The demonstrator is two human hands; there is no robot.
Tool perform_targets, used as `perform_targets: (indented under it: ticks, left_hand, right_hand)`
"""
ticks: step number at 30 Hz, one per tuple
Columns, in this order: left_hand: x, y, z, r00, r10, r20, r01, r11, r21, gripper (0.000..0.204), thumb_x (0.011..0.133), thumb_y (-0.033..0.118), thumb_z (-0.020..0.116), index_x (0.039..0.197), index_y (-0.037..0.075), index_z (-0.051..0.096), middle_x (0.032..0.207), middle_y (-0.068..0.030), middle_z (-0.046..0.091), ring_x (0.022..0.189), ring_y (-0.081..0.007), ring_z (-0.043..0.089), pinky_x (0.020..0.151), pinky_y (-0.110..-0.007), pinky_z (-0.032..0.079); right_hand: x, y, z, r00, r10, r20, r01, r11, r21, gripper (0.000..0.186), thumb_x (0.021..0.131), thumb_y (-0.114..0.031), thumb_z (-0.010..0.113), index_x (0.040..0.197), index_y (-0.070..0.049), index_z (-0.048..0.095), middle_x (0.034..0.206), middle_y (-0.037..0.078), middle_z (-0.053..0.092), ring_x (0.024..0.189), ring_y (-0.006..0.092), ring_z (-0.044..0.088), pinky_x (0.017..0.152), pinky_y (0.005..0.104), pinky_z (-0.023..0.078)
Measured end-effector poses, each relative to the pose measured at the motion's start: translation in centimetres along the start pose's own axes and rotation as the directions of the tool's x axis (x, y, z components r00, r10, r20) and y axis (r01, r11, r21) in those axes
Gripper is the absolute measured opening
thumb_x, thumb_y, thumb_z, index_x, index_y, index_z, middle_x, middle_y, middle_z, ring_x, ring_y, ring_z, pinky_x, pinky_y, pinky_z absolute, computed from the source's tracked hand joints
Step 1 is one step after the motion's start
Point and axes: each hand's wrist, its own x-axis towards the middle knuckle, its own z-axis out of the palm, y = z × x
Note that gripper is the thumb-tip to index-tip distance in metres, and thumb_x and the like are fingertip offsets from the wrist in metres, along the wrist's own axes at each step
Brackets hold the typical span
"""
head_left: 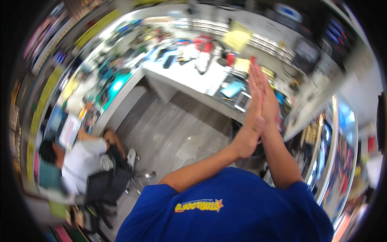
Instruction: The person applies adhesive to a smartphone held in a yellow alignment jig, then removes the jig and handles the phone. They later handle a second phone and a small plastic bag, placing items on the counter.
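My left hand (252, 117) and my right hand (269, 103) are pressed palm to palm, fingers stretched out and pointing toward the far side. No object shows between them, though the inner palms are hidden. They are raised over the right end of the white L-shaped workbench (177, 76). In view just left of my fingers, a light-blue phone-like slab (232, 89) and a white phone (242, 101) lie on a dark mat. A small red object (252, 60) shows beyond my fingertips.
At the left, a person in a white shirt (82, 163) sits on a black wheeled chair (107, 185) at the bench's side arm. A glass display case (328, 141) stands on the right. Parts and tools crowd the bench. Grey wood-pattern flooring (161, 133) lies between.
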Motion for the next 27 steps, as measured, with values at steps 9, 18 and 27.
perform_targets:
  ticks: [9, 18, 27]
  left_hand:
    - [-1.2, 1.4, -9.1, 0.996, 0.08, 0.027, -0.071, 0.968, -0.241, 0.092, 0.103, 0.068, 0.019, 0.161, -0.003, 0.01, 0.17, -0.0183, 0.005, 0.156, -0.0328, 0.009, 0.126, -0.042, 0.01]
    - [-0.7, 3.6, -14.8, 0.989, 0.04, -0.144, -0.019, 0.989, 0.145, 0.077, 0.109, 0.05, 0.021, 0.16, -0.004, 0.001, 0.169, -0.0223, 0.005, 0.156, -0.0339, 0.01, 0.126, -0.041, 0.009]
    - [-0.5, 5.2, -17.1, 0.897, -0.158, -0.413, 0.101, 0.983, -0.157, 0.086, 0.104, 0.066, 0.015, 0.162, 0.003, 0.005, 0.17, -0.0127, 0.008, 0.157, -0.0252, -0.001, 0.126, -0.037, 0.0]
  right_hand:
    - [4.4, -2.3, 8.6, 0.969, -0.06, 0.239, -0.171, 0.537, 0.826, 0.066, 0.107, -0.029, 0.038, 0.16, 0.001, 0.014, 0.166, 0.021, 0.019, 0.151, 0.0288, 0.029, 0.126, 0.0408, 0.021]
    - [12.5, 1.3, 11.0, 0.737, 0.052, 0.673, -0.63, 0.412, 0.658, 0.036, 0.106, -0.035, 0.053, 0.12, -0.002, 0.061, 0.094, 0.008, 0.064, 0.081, 0.0181, 0.065, 0.071, 0.0324, 0.057]
    - [5.8, -6.8, 18.9, 0.997, -0.063, 0.04, 0.05, 0.959, 0.279, 0.058, 0.112, -0.039, 0.031, 0.154, 0.001, 0.033, 0.101, 0.005, 0.063, 0.102, 0.0133, 0.059, 0.101, 0.0321, 0.043]
